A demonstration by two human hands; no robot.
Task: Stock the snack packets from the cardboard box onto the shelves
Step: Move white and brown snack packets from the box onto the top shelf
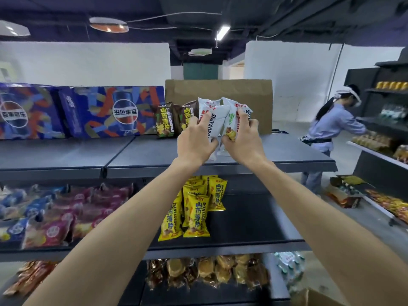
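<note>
A bunch of white snack packets [217, 120] is gripped by both the left hand [194, 142] and right hand [242, 140], held upright just over the top shelf [287, 151]. Brown packets [174, 119] are stood immediately left of the grip, yellow packets [194, 208] shelved below it. A cardboard box [318, 298] corner is glimpsed bottom right, contents hidden.

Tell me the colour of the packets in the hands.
White, with red and black print; the head view shows the packets held over the top shelf.
</note>
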